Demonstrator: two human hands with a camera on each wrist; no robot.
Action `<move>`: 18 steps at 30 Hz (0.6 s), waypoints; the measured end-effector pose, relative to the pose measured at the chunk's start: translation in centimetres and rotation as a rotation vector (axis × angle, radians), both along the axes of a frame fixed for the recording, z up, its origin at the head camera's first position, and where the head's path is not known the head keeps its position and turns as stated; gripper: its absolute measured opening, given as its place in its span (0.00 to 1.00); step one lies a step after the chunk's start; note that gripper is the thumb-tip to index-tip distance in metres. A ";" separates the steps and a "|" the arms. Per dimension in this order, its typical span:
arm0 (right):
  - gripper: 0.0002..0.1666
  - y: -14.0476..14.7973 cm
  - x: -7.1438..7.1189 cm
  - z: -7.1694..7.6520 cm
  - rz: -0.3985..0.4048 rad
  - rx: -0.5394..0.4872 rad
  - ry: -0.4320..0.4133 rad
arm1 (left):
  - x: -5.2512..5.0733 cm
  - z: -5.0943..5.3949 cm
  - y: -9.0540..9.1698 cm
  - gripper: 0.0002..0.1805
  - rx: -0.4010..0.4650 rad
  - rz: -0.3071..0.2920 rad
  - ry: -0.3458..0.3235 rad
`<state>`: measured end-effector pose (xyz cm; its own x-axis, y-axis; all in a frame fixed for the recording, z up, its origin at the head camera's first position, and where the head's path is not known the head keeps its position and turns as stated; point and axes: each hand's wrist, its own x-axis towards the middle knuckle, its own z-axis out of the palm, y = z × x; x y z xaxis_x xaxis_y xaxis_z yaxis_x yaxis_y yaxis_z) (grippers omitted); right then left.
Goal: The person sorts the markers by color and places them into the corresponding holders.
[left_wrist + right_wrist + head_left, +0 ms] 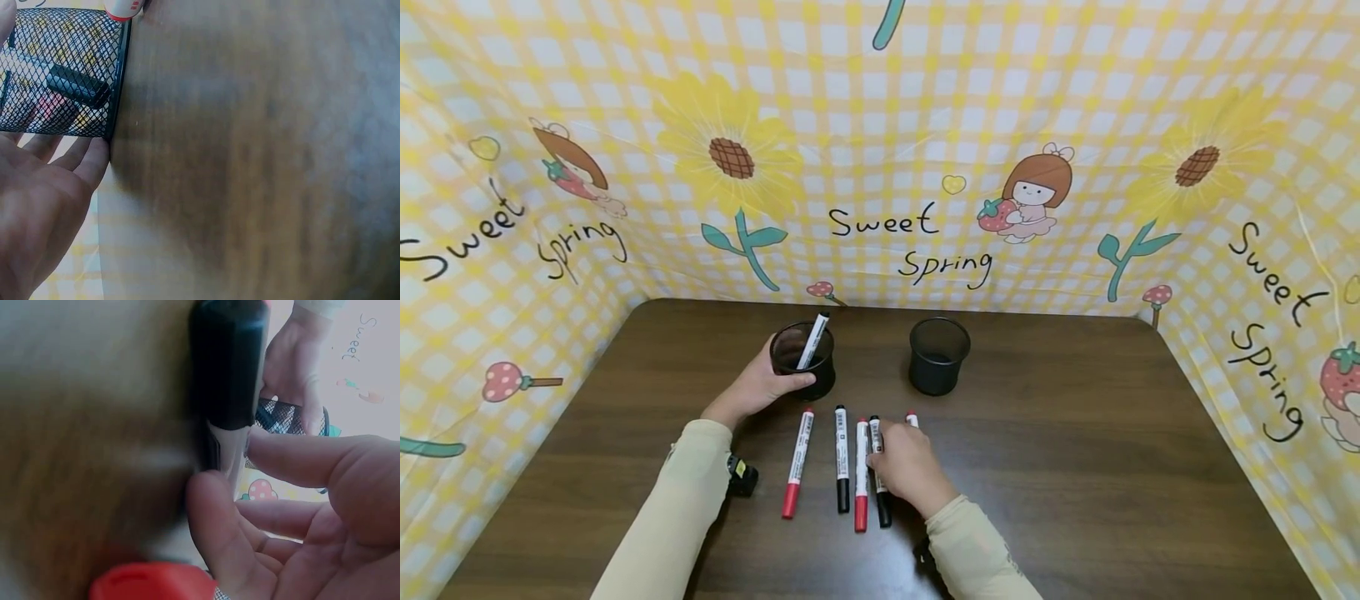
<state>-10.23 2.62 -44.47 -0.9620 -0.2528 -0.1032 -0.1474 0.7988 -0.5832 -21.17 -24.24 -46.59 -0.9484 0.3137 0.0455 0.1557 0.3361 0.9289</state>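
My left hand (758, 385) grips a black mesh pen cup (822, 382) at the table's back left, fingers around its side and thumb at the front. Inside that cup leans a white marker with a black cap (813, 340); its dark end shows through the mesh in the left wrist view. My right hand (912, 468) pinches a black marker (228, 369) between thumb and finger as it lies in the row. Just left of it lies a red marker (861, 479), then another black marker (842, 458) and another red marker (798, 462).
A second black mesh pen cup (938, 358) stands upright to the right of the held one. One more red-ended marker (912, 419) lies partly hidden behind my right hand. Yellow checked cloth (880, 150) walls the brown table (1075, 467) at the back and sides.
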 end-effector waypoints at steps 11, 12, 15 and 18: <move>0.23 0.9 -0.2 0.3 0.042 0.053 0.012 | -0.2 -0.1 0.0 0.45 -0.001 -0.008 -0.008; 0.20 1.0 -0.2 0.3 0.048 0.070 0.015 | -0.2 -0.1 0.0 0.45 -0.001 -0.010 -0.007; 0.08 1.1 -0.2 0.4 0.072 0.124 0.052 | -0.2 -0.1 -0.1 0.44 -0.008 -0.009 -0.001; 0.05 1.2 -0.2 0.4 0.093 0.154 0.092 | -0.2 -0.1 -0.1 0.44 -0.014 -0.008 0.001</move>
